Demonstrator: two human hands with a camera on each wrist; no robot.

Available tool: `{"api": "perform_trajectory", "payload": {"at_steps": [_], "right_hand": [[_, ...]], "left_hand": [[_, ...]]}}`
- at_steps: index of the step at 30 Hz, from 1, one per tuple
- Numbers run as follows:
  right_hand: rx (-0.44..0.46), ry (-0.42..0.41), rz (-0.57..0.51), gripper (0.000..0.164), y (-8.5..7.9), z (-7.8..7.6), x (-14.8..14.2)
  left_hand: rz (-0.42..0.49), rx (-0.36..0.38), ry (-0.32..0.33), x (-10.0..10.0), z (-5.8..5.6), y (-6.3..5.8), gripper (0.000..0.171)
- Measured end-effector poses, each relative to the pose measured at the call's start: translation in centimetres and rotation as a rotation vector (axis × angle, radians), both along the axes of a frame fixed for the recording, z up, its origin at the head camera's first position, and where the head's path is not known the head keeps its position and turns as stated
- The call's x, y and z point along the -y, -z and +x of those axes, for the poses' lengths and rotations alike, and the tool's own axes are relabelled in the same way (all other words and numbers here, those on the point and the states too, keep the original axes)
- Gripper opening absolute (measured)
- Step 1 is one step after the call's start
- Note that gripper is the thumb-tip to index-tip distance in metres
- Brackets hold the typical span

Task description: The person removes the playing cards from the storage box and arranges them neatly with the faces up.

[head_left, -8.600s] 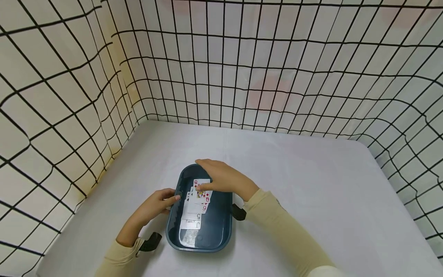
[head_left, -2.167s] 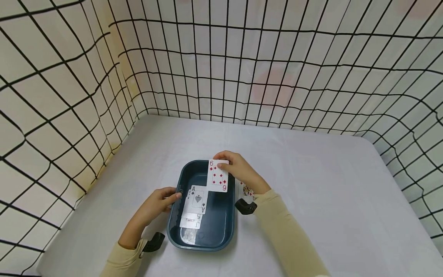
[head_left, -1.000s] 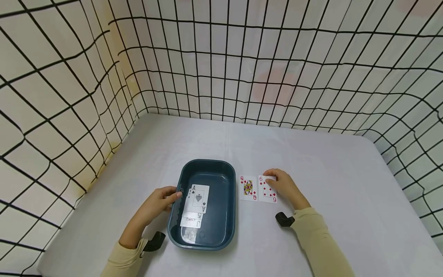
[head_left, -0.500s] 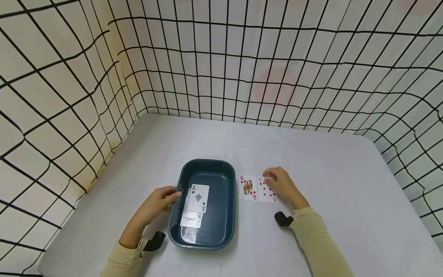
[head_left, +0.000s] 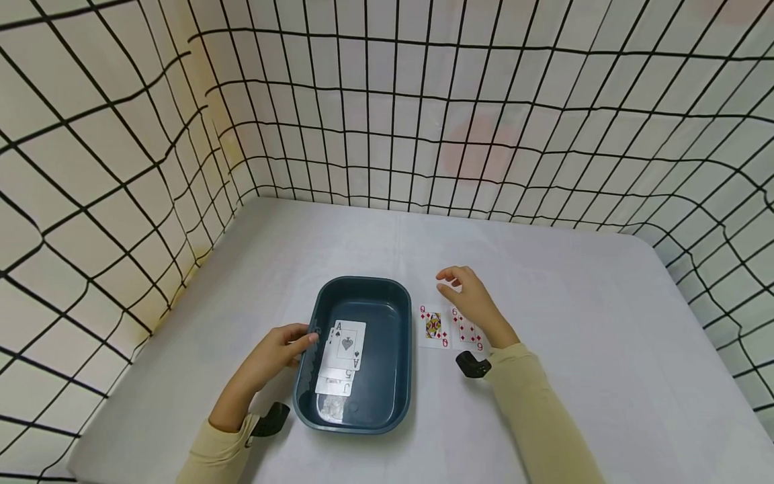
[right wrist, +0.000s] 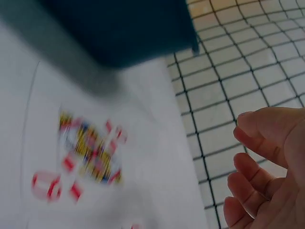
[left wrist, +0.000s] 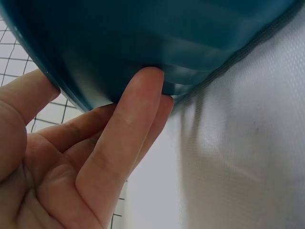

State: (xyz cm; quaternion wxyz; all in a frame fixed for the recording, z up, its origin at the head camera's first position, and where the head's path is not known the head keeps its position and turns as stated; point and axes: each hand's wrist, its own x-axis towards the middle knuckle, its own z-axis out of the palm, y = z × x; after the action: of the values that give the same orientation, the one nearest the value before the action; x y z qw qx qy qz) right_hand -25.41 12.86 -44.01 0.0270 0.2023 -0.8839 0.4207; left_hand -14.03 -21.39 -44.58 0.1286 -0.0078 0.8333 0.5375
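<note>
A dark blue plastic tray (head_left: 379, 396) stands on the white table. My left hand (head_left: 266, 363) grips its left rim, thumb over the edge and fingers (left wrist: 128, 112) against the outer wall. Inside lie overlapping playing cards, with the ace of spades (head_left: 347, 345) on top and a five (head_left: 346, 375) and a jack (head_left: 334, 387) partly covered. Right of the tray, the queen of diamonds (head_left: 433, 325) and the six of diamonds (head_left: 465, 329) lie face up side by side. Above and behind them is my right hand (head_left: 473, 302), fingers loosely bent, holding nothing.
Black netting (head_left: 387, 128) in front of pale walls surrounds the table at the back and both sides. White table surface (head_left: 580, 323) extends to the right of the cards. A dark wrist camera (head_left: 473, 365) sits below each hand.
The queen, then the six, have gone from the tray to the table on its right. My right hand has let go of the six and moved left and back. The left hand stays.
</note>
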Motion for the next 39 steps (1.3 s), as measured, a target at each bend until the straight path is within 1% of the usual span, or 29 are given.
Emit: {"api": "perform_trajectory", "payload": {"at_steps": [4,7,10,13,19,23,28,33,36,39], "right_hand": [[-0.007,-0.028,-0.027,0.02,-1.6,-0.1,2.5],[-0.027,-0.071,-0.04,0.02,-2.5,0.0,4.6],[-0.027,-0.118,-0.044,0.022,-3.0,0.2,6.6],[-0.015,-0.158,-0.04,0.023,-3.2,0.5,8.6],[0.044,-0.226,-0.011,0.027,-2.7,1.3,11.9],[0.105,-0.275,0.052,0.033,-1.9,1.9,13.5],[0.184,-0.312,0.129,0.041,-0.5,2.5,14.7],[0.219,-0.322,0.19,0.05,0.1,2.7,15.2],[0.224,-0.327,0.272,0.06,0.2,2.8,15.2],[0.213,-0.333,0.406,0.071,0.2,2.9,15.3]], "left_hand": [[0.001,-0.002,-0.002,0.0,0.0,0.0,0.039],[0.0,-0.004,-0.008,-0.1,0.0,0.1,0.039],[0.005,-0.004,-0.012,-0.1,0.0,0.1,0.039],[0.01,-0.003,-0.007,-0.1,0.1,0.1,0.04],[0.009,-0.005,0.004,0.1,0.0,0.2,0.038],[0.021,0.001,0.008,0.2,-0.1,0.2,0.04],[0.039,0.004,0.009,0.2,0.0,0.1,0.041],[0.038,-0.001,0.006,0.2,0.1,0.2,0.041],[0.024,-0.007,-0.003,0.2,0.0,0.3,0.04],[0.02,-0.013,-0.012,0.2,0.0,0.4,0.038]]}}
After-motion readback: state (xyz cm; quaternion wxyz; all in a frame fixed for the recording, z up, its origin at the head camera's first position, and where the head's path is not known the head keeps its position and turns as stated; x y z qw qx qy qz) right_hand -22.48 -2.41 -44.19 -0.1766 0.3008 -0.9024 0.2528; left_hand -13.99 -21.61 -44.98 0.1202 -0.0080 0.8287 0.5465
